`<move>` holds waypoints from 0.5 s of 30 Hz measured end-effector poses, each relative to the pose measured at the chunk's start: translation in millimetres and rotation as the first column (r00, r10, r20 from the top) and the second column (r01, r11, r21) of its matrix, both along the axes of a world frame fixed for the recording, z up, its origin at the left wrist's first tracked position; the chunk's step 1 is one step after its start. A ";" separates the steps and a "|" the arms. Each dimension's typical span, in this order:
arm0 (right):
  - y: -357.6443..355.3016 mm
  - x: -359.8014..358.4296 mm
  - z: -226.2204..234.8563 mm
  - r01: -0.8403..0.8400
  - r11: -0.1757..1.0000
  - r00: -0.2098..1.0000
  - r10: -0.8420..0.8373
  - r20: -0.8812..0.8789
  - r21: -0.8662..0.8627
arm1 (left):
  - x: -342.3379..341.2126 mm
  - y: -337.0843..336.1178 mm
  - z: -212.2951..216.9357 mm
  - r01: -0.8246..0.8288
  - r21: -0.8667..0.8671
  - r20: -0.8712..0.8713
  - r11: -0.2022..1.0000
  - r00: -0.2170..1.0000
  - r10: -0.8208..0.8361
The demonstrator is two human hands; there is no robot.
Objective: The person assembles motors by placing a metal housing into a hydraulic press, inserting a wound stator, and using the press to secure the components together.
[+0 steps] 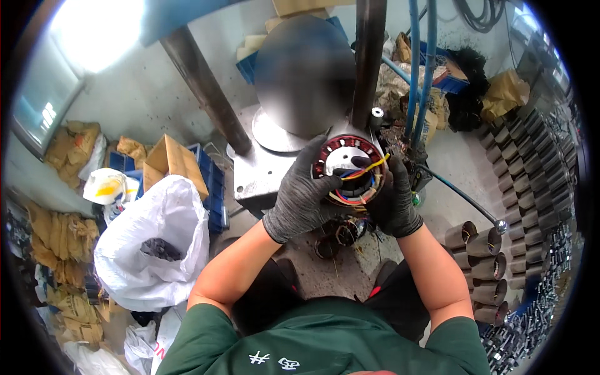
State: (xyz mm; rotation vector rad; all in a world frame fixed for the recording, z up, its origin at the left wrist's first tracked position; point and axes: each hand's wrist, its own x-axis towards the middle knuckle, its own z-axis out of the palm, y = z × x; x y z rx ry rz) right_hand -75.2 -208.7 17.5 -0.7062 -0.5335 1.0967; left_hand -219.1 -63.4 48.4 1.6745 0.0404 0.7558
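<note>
A motor stator (369, 150) with dark red windings round its ring is held up over the front of a metal press base. Yellow, blue and red lead wires (374, 165) cross its opening. My left hand (299, 199), in a grey knit glove, grips the stator's left side, with the thumb near the wires. My right hand (399, 201), gloved the same way, closes on its right side beside the yellow wire. Both hands partly hide the rim. Below them, more wound parts (342, 234) lie on the floor between my feet.
The press has a pale base plate (259, 177), dark columns (206, 94) and a large round ram (306, 69). A ball-ended lever (500, 226) reaches out at right, near stacked metal cylinders (487, 269). At left stand a white sack (150, 275) and a blue crate (214, 187).
</note>
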 end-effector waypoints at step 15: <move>11.3 24.1 -22.5 0.161 0.974 0.958 -0.193 -0.212 -0.157 | 163.3 245.8 69.3 -0.206 0.467 0.018 0.860 0.975 0.223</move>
